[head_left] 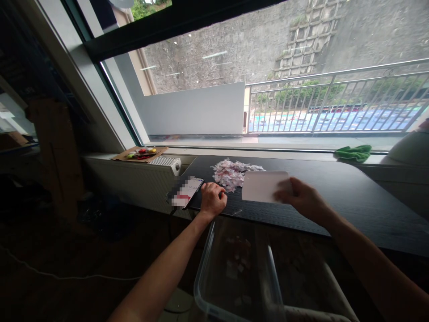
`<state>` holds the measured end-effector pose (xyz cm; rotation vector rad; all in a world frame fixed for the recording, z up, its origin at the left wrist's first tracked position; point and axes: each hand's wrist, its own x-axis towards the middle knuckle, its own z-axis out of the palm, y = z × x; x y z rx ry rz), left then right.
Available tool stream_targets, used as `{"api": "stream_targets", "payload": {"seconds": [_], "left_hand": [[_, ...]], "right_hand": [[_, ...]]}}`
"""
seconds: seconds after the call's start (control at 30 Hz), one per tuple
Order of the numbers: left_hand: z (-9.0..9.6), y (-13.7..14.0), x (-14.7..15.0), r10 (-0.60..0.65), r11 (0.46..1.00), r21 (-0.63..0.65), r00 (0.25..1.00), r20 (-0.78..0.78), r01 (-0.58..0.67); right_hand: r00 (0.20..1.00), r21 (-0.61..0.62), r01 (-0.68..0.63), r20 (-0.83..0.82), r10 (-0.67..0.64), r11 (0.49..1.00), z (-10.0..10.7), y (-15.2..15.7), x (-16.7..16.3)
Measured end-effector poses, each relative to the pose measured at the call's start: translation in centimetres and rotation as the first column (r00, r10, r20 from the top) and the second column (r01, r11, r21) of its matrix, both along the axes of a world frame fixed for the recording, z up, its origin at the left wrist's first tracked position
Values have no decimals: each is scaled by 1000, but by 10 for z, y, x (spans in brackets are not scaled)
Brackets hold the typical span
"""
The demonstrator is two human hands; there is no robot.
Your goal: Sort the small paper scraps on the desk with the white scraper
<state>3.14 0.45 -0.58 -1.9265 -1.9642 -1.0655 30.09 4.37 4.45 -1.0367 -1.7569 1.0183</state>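
My right hand [303,197] grips a flat white rectangular piece [263,186], like a card or shallow lid, by its right end above the dark table. Some blur covers these fingers. A heap of small whitish-pink paper scraps [231,173] lies on the table just left of the white piece. My left hand [213,199] is curled closed at the table's near edge, in front of the heap; its palm side is hidden. Beside it on the left is a phone [191,188] with a lit screen. Below the edge stands a clear plastic bin [201,277] with some scraps inside.
The dark table [335,197] runs along a large window. A green cloth [353,153] lies on the sill at the right. On the left are a white radiator [130,174] and cardboard [120,154] bearing colourful items. A pale cable [67,276] crosses the floor.
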Motion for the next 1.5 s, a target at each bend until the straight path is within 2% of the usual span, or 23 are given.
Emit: {"api": "stream_targets", "payload": {"seconds": [0.13, 0.27, 0.4, 0.5, 0.6, 0.73, 0.93, 1.1, 1.23, 1.4, 1.5], "left_hand": [[-3, 2, -2, 38, 999, 25, 999, 12, -38], [-4, 2, -4, 42, 999, 24, 999, 17, -42], [-4, 3, -3, 31, 999, 36, 999, 15, -31], [-4, 2, -2, 16, 999, 31, 1000, 2, -16], [-3, 2, -2, 10, 1000, 27, 1000, -3, -10], [-4, 2, -3, -4, 999, 32, 1000, -1, 4], [-3, 0, -2, -33, 999, 25, 999, -31, 34], [-1, -5, -1, -153, 988, 11, 985, -79, 154], [1, -8, -2, -253, 967, -26, 962, -100, 252], [3, -9, -2, -295, 955, -67, 949, -110, 289], [3, -9, -2, -297, 954, -85, 948, -118, 288]], "right_hand": [[988, 151, 129, 66, -140, 980, -9, 22, -37], [979, 237, 123, 133, -158, 964, -13, 31, -61], [967, 240, 65, 225, -120, 969, -12, 25, -42], [959, 214, 120, 227, -169, 969, -13, 20, -25], [968, 212, 136, 180, -175, 968, -18, 20, -29], [981, 222, 77, 160, -114, 972, -22, 23, -44], [965, 146, 161, 184, -187, 976, -20, 14, -22], [972, 123, 129, 179, -150, 984, -22, 5, -15], [956, 126, 200, 191, -221, 972, -20, 1, -9], [941, 108, 240, 217, -258, 965, -14, -3, 2], [926, 147, 249, 255, -279, 957, -13, -3, 3]]}}
